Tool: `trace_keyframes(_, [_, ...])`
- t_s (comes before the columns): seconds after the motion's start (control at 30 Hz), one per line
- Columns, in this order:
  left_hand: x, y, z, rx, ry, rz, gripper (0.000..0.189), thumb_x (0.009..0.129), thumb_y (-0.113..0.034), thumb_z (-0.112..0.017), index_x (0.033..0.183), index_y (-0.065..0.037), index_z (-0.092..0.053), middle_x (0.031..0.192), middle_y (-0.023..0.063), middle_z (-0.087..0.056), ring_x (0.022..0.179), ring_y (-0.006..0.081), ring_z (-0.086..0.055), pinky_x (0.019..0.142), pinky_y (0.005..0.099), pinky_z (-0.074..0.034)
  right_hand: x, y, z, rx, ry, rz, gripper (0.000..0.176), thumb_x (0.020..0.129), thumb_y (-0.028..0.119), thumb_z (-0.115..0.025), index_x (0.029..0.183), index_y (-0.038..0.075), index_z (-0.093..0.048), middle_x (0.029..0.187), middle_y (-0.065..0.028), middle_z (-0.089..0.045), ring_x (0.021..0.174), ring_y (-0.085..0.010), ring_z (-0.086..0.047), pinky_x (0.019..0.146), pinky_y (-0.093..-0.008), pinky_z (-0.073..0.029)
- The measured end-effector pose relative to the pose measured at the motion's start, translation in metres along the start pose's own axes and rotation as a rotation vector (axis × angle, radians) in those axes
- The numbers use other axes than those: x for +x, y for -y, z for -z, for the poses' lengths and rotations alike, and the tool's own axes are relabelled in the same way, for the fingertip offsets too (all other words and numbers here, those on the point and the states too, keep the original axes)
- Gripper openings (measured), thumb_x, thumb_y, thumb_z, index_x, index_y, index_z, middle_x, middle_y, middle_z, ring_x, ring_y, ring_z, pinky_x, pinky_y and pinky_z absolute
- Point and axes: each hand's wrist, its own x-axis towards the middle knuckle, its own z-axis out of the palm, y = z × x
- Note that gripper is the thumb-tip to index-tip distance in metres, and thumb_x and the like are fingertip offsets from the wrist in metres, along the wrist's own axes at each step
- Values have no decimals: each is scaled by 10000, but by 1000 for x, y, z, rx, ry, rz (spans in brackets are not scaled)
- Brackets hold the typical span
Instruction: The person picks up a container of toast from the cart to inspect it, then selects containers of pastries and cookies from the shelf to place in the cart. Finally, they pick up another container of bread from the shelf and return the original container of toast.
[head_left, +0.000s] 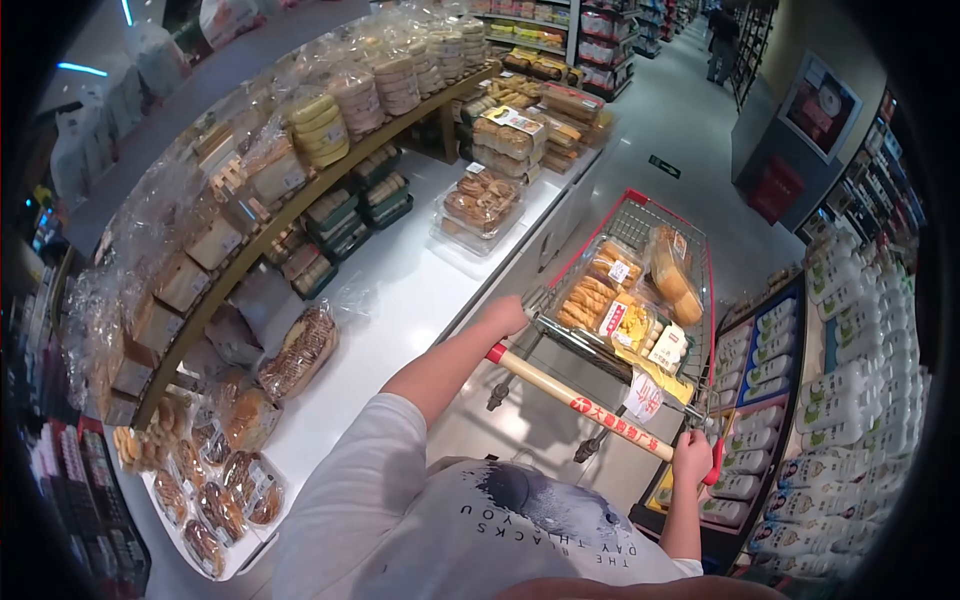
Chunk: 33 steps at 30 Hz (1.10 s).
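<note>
A shopping cart with a red rim stands in front of me. My left hand is closed at its near left corner, just beyond the left end of the cream push handle; its fingers are partly hidden. At the handle's right end, my right hand is wrapped round the red grip. Inside the cart lie clear packs of twisted pastries, a bagged bread loaf, a yellow-labelled pack and a pack with a white label.
On my left a white display counter bears boxed pastries and bagged breads. A curved wooden shelf holds more bread. To the right, white bottles fill a shelf close to the cart. A person stands far down the aisle.
</note>
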Motion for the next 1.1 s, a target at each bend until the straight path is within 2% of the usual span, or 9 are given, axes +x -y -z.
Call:
trace_keyframes(0.27, [25,33,4,-552,209,-95,453,825,-406,-542,1066,-23,-536,793,62,-559,598,143,-557,512,299,-481,37,-8,-15,15,-6,23,233,787,242,-515,779,28,-608,686,-157,-612,660,-330,-599,589,-422,-451])
trace_keyframes(0.37, [22,79,38,-531,34,-55,544,855,-489,-480,1180,-52,-481,949,90,-571,765,159,-584,626,298,-469,37,0,-3,66,26,-22,230,790,235,-526,803,23,-614,698,-156,-617,670,-323,-600,600,-411,-450])
trace_keyframes(0.5, [76,219,95,-670,-796,109,484,803,-362,-596,1075,31,-520,927,160,-619,876,245,-583,773,331,-446,43,-19,-23,93,-58,-12,208,797,192,-518,831,9,-610,723,-176,-609,663,-323,-585,606,-403,-439])
trace_keyframes(0.6, [94,301,171,-912,-1172,420,572,759,-389,-646,1110,30,-479,978,169,-584,883,233,-558,786,334,-432,44,-17,-23,106,-88,-58,207,802,180,-507,828,-1,-603,740,-187,-598,673,-333,-574,614,-399,-431])
trace_keyframes(0.67, [131,390,208,-987,-1173,642,673,743,-434,-654,1200,0,-420,1042,143,-553,932,234,-527,800,367,-426,43,-9,-20,115,-98,-57,206,804,170,-495,832,-13,-587,767,-195,-585,712,-345,-562,647,-391,-426])
trace_keyframes(0.73, [111,370,241,-1237,-1237,488,653,751,-513,-608,1157,-27,-448,1023,106,-505,912,197,-499,671,350,-450,42,-8,-19,98,-158,-11,202,802,160,-489,835,-19,-577,781,-202,-580,734,-355,-554,671,-395,-423])
trace_keyframes(0.77, [109,374,258,-1259,-1054,649,735,741,-578,-582,1236,-60,-419,1185,101,-437,1063,239,-440,802,411,-447,44,-11,-17,-7,-130,-15,208,791,149,-483,881,-24,-558,860,-207,-557,789,-365,-531,702,-404,-414])
trace_keyframes(0.87, [125,398,281,-1500,-868,612,846,749,-530,-616,1364,-104,-221,1271,96,-358,1049,269,-475,770,465,-489,46,-17,-19,-198,-190,-24,222,776,129,-487,933,-18,-542,919,-197,-520,823,-376,-509,712,-421,-407])
trace_keyframes(1.1, [148,405,281,-1807,-834,419,790,770,-497,-608,1376,-176,-216,1350,90,-229,1035,335,-452,844,464,-483,47,-9,-1,38,-353,-180,241,797,146,-543,961,-31,-523,934,-136,-486,795,-263,-534,696,-340,-437])
